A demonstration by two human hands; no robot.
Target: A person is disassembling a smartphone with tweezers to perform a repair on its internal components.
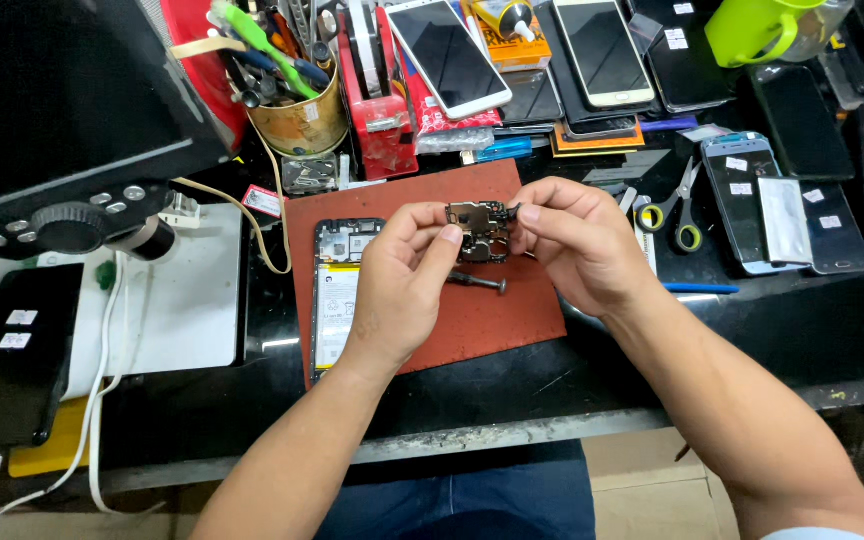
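Circuit board [479, 231], pinched between left hand [404, 285] and right hand [577, 245]: dull metal shields, dark matt edges. Directly beneath the grip: mat [472, 320], reddish, matt, fine-grained, rubber-like. Just below the grip: screwdriver [477, 283], bare shiny metal. Left of the grip: opened phone [337, 295], glossy pale battery face.

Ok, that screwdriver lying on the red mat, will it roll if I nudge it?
Probably: the screwdriver looks round and slim, so it may roll sideways. The red mat looks grippy, which should slow it. It seems light and stiff, easy to pinch.
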